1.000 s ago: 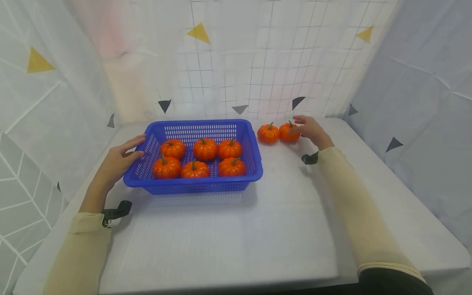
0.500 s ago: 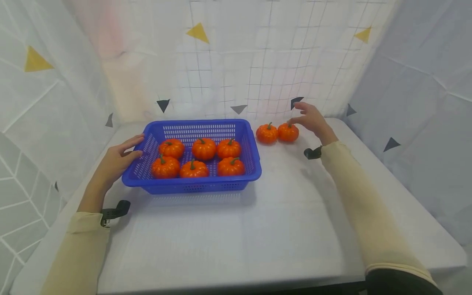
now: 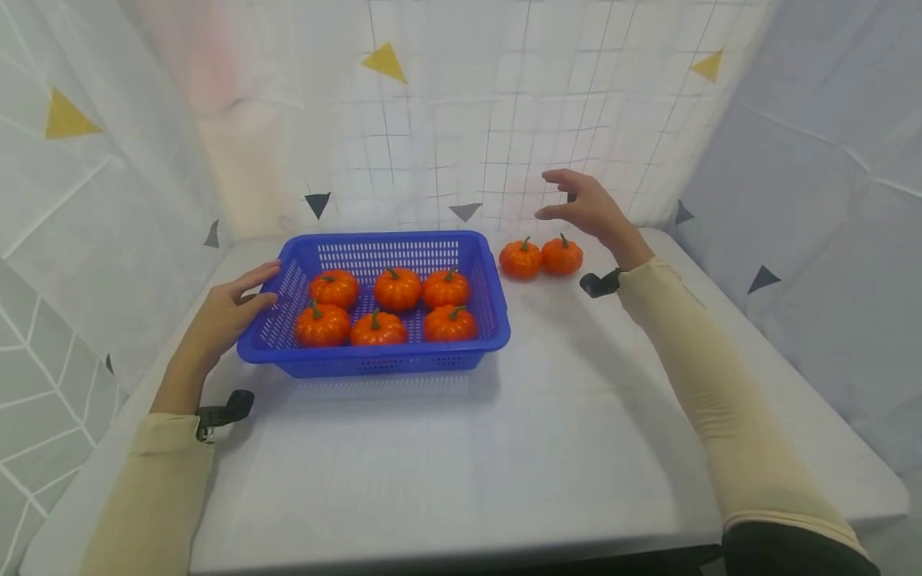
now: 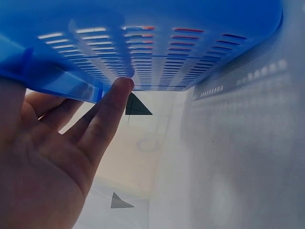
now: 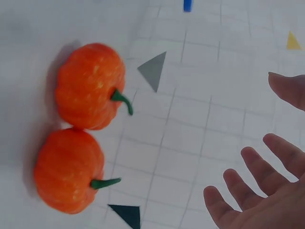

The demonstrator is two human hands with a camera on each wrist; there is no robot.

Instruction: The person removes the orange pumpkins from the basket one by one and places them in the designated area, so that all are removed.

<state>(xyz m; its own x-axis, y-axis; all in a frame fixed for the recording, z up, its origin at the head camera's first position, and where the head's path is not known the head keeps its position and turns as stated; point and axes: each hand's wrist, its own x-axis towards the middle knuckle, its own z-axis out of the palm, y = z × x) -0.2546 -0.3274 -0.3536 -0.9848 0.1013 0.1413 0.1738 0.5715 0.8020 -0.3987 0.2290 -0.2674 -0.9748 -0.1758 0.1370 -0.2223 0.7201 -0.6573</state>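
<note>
My left hand (image 3: 229, 318) is at the left end of a blue slotted plastic basket (image 3: 396, 352), its fingers and thumb touching the rim. In the left wrist view, one fingertip of the left hand (image 4: 62, 148) meets the basket's outer wall (image 4: 157, 52). Several small orange pumpkins (image 3: 398, 290) with green stems sit in the basket in two rows. My right hand (image 3: 587, 210) is raised over the back right of the table, thumb and fingers spread, holding nothing. Two more pumpkins, a left one (image 3: 520, 260) and a right one (image 3: 562, 256), stand side by side below it.
A white cloth covers the table (image 3: 446, 472). Behind it hangs a pale sheet (image 3: 446, 120) with grid lines and triangles, and more sheets flank both sides. Dark camera mounts stick out from both wrists.
My right hand has lifted off the right pumpkin, moving up and slightly left, its fingers spreading. Both loose pumpkins have stayed put. The left hand still rests at the basket.
</note>
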